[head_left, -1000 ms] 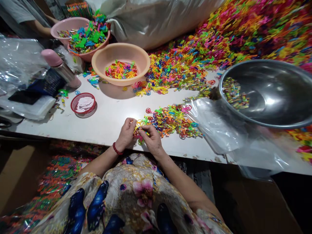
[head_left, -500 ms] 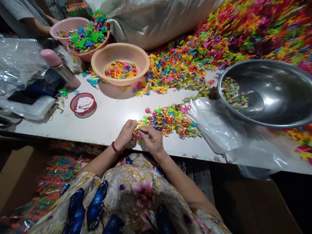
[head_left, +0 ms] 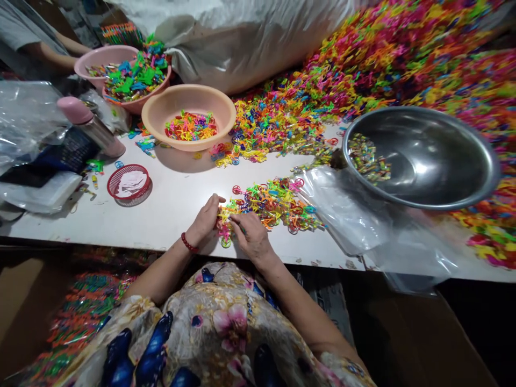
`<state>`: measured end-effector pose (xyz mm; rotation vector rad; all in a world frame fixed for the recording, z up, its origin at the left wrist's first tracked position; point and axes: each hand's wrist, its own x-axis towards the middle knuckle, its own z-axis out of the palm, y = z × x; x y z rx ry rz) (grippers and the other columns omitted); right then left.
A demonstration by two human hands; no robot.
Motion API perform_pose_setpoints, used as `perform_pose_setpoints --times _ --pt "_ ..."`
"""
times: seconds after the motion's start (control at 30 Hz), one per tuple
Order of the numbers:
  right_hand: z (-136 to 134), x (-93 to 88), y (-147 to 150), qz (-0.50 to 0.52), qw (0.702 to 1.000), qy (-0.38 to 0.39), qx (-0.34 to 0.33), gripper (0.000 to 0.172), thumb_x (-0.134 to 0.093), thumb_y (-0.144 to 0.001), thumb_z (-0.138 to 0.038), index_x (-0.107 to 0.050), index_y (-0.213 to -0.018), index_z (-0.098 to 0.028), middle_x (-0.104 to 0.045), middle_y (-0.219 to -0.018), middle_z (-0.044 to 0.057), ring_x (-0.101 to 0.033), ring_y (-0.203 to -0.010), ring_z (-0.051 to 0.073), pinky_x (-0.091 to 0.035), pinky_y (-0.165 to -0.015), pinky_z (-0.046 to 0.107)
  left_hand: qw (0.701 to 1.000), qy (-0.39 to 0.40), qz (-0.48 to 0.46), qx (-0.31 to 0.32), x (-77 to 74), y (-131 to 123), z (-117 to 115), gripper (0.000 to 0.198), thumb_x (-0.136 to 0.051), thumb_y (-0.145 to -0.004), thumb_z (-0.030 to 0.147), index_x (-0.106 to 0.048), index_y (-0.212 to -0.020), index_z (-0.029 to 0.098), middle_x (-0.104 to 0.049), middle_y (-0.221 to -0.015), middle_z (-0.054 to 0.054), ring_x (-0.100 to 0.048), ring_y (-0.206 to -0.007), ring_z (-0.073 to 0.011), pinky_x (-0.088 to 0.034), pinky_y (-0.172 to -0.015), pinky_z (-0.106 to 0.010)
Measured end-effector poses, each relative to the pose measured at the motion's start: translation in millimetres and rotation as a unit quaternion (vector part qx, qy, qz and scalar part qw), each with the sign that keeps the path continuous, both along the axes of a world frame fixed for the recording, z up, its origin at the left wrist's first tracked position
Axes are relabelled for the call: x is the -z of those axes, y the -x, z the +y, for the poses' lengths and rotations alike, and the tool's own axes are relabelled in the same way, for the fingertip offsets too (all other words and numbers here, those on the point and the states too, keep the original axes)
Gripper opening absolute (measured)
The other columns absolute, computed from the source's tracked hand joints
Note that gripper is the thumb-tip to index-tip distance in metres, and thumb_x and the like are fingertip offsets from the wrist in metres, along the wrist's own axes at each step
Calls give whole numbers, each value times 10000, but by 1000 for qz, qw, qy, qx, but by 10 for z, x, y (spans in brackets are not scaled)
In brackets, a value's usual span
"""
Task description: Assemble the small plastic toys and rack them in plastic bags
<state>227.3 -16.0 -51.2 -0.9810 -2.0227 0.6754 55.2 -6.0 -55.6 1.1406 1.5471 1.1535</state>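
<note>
Where our left hand (head_left: 205, 217) curls: hold hidden; we cannot tell.
Our right hand (head_left: 253, 235): bent inward over its thumb; pinch and contents unclear.
Plastic pieces (head_left: 276, 201): heaped on our white table (head_left: 173, 209), between and beyond both hands.

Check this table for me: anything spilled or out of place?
Slightly: a clear plastic bag overhangs the table's front edge, and a few stray pieces lie left of the red basket, away from the front pile.

- Bare white tabletop (head_left: 173, 196) opens a lane between the red basket (head_left: 114, 184) and the left hand (head_left: 205, 220).
- A pile of small plastic pieces (head_left: 276, 201) crowds the right hand (head_left: 253, 235).
- Transparent bags (head_left: 342, 212) and a steel bowl (head_left: 447, 172) block the way farther right.
</note>
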Motion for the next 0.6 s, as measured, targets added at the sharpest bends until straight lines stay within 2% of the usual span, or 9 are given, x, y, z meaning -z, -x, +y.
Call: perform_pose_setpoints --times 0.1,0.17,0.2,0.27,0.3,0.37,0.47,0.53,0.6 --pt "145 -40 -166 -62 993 -53 89 222 -563 -967 -280 -710 -1133 -262 -673 -1085 116 -555 -1014 293 -466 -935 504 991 -7 127 40 36 111 476 297 -498 -966 446 -632 -851 207 -583 -706 -22 -540 -705 -186 -444 -703 -316" --pt "214 -87 -216 -85 987 -72 114 234 -581 -955 -292 -712 -1146 -258 -642 -1147 131 -526 -1061 312 -449 -952 519 969 -56 237 37 80 167 864 128 -569 -914 297 -645 -912 194 -646 -891 -76 -568 -881 -232 -451 -861 -371" --pt "237 -109 -219 -93 986 -77 111 236 -579 -955 -293 -712 -1147 -256 -636 -1154 133 -521 -1065 313 -449 -951 515 954 -85 284 39 106 183 1054 143 -599 -883 244 -650 -999 178 -650 -1022 -114 -559 -1002 -262 -426 -951 -400" --pt "261 -140 -191 -103 987 -85 87 228 -563 -963 -283 -714 -1130 -244 -643 -1134 128 -525 -1049 303 -454 -943 500 925 -125 354 55 160 188 1382 332 -656 -832 203 -621 -1158 150 -598 -1221 -166 -476 -1205 -319 -339 -1078 -448" --pt "265 -145 -170 -107 988 -88 75 224 -552 -968 -275 -716 -1115 -235 -650 -1122 127 -530 -1040 299 -458 -935 494 915 -129 378 65 186 182 1508 369 -667 -825 205 -611 -1184 140 -577 -1256 -179 -433 -1257 -342 -303 -1108 -468" --pt "266 -135 -140 -113 988 -93 56 215 -543 -973 -264 -719 -1089 -223 -665 -1103 122 -541 -1021 290 -466 -911 482 904 -115 405 72 234 167 1674 289 -639 -851 223 -622 -1122 125 -577 -1225 -194 -406 -1272 -366 -271 -1121 -501" --pt "288 -105 -177 -124 987 -87 50 197 -548 -974 -266 -724 -1059 -237 -676 -1085 105 -560 -997 275 -476 -873 461 921 -92 377 36 286 177 1727 102 -577 -865 188 -611 -939 126 -586 -1141 -212 -436 -1227 -364 -294 -1098 -505" --pt "333 -108 -247 -128 987 -83 57 192 -546 -978 -271 -727 -1036 -246 -680 -1080 99 -568 -998 270 -476 -876 457 957 -73 280 -14 301 215 1672 42 -595 -817 138 -575 -851 151 -601 -1076 -188 -480 -1176 -339 -345 -1057 -476" --pt "404 -141 -319 -134 985 -84 62 199 -536 -985 -273 -728 -1022 -239 -685 -1080 102 -569 -1005 273 -472 -892 463 984 -38 164 -59 300 262 1579 86 -610 -779 120 -543 -793 174 -614 -952 -135 -549 -1051 -294 -422 -963 -437"
